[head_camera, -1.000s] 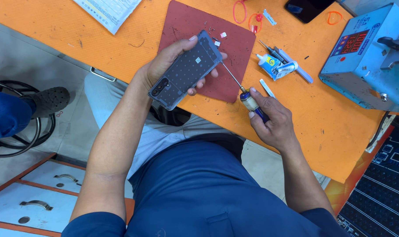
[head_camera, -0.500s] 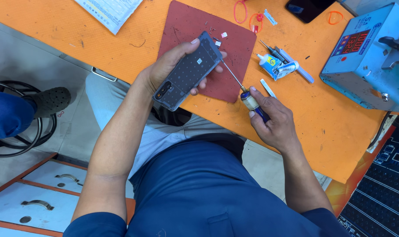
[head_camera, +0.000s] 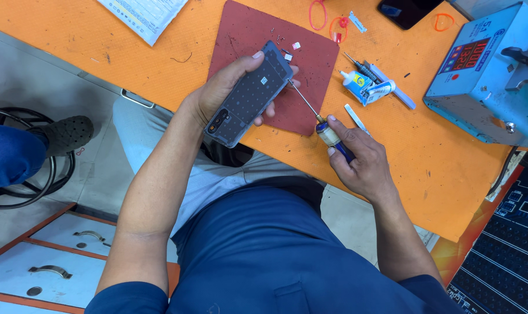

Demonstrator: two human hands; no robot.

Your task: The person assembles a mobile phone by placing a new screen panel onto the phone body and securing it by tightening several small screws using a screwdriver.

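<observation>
Over an orange table (head_camera: 159, 70), the left hand (head_camera: 217, 96) is gripping a thin, breakable phone (head_camera: 249, 96) by its edges; the right hand (head_camera: 357, 163) is pinching a screwdriver (head_camera: 322, 125).

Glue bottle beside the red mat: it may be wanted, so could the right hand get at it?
Probably not yet: the right hand grips the screwdriver, though the glue bottle lies uncovered just beyond it.

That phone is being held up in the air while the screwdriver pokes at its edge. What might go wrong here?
The phone is gripped only by the left hand above the red mat, so a slip of the screwdriver in the right hand might scratch it or jab a finger. Tiny loose parts on the mat may get knocked away. The glue bottle lies close by.
</observation>
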